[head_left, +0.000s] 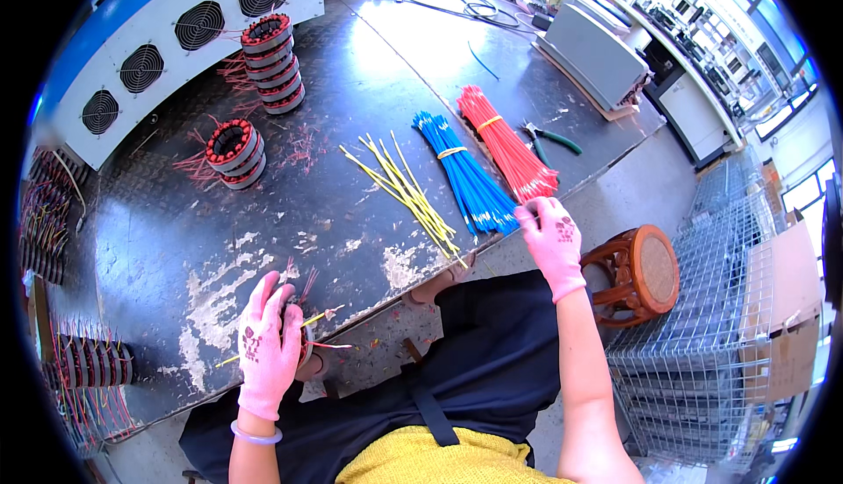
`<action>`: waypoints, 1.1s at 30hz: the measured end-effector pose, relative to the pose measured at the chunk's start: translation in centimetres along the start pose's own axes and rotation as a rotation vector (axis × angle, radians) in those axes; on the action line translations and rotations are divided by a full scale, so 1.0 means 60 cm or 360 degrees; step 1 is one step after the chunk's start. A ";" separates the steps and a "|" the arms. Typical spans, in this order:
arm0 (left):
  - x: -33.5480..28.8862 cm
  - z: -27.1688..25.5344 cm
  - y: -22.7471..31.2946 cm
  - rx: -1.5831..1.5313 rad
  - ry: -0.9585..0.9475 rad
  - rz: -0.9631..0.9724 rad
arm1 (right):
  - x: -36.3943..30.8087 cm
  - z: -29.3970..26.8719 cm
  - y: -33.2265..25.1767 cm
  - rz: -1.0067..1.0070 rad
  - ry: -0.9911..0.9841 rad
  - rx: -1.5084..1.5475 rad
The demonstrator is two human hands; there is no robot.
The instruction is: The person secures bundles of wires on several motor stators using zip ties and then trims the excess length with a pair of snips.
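My left hand (266,335), in a pink glove, is wrapped over a small wound stator core (306,346) at the table's near edge; most of the core is hidden under it. A yellow wire and a reddish one stick out beside the fingers. My right hand (553,240), gloved alike, has its fingers pinched at the near ends of a blue wire bundle (463,172) and a red wire bundle (507,143). What lies between those fingertips is hidden. Both bundles are banded. Loose yellow wires (406,187) lie left of the blue bundle.
Stacked stator cores (275,67) and a shorter stack (235,155) stand far left, before a fan-fitted white casing (200,26). More wired cores (92,361) sit at the left edge. Green-handled pliers (553,139) lie beyond the red bundle. A wooden stool (645,269) and wire cage (694,379) stand right.
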State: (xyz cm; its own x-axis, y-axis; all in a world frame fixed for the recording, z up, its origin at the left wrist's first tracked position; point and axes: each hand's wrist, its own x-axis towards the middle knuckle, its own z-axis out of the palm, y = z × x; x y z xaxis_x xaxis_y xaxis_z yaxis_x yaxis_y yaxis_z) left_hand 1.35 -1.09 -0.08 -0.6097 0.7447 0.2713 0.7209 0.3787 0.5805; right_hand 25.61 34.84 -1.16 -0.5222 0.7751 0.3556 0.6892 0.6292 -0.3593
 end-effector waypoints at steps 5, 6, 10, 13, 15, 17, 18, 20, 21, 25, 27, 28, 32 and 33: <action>-0.001 -0.001 0.002 -0.0020 0.0003 -0.0017 | 0.020 -0.011 -0.029 0.0146 -0.0273 -0.0010; 0.000 -0.001 0.004 -0.0015 0.0000 -0.0021 | 0.021 -0.011 -0.031 0.0127 -0.0249 -0.0004; -0.001 -0.001 0.004 -0.0022 0.0001 -0.0027 | 0.023 -0.006 -0.018 0.0008 -0.0063 0.0035; -0.001 -0.002 0.004 0.0002 -0.0004 -0.0023 | 0.022 -0.003 -0.016 -0.0030 0.0055 0.0136; -0.002 -0.001 0.002 0.0018 -0.0014 -0.0018 | 0.019 -0.014 -0.020 0.0067 0.0020 0.0264; -0.002 -0.001 0.003 0.0032 -0.0005 -0.0021 | 0.018 -0.010 -0.011 0.0173 0.0030 0.0491; -0.001 -0.001 0.004 0.0035 -0.0003 -0.0019 | 0.017 -0.013 -0.013 0.0229 0.0038 0.0601; -0.002 0.002 0.002 -0.0013 0.0001 -0.0033 | 0.008 -0.022 -0.023 0.0478 0.0098 0.0980; -0.002 -0.001 0.001 -0.0024 0.0007 -0.0041 | 0.003 -0.022 -0.022 0.0465 0.0167 0.1085; -0.001 -0.008 0.002 0.0067 -0.0062 -0.0001 | -0.030 -0.034 -0.031 0.0503 0.0461 0.1229; 0.003 0.001 0.001 0.0046 -0.0022 0.0050 | -0.048 -0.047 -0.027 0.0490 0.0606 0.1232; 0.004 0.002 0.002 0.0050 -0.0024 0.0081 | -0.058 -0.053 -0.022 0.0454 0.0640 0.1184; 0.002 -0.012 0.036 0.0450 0.0174 0.0424 | -0.077 -0.075 -0.056 0.0412 0.0565 0.1263; 0.000 -0.029 0.047 0.0531 0.0236 0.0584 | -0.084 -0.098 -0.096 0.0219 0.0612 0.1268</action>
State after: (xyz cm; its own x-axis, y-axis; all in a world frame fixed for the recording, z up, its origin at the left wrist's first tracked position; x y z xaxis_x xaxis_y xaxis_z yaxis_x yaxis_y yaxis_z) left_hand 2.82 -1.00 2.87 -0.3196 0.7847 0.5311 0.9472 0.2796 0.1570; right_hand 27.20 26.98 4.19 -0.1578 0.8638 0.4784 0.1050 0.4964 -0.8617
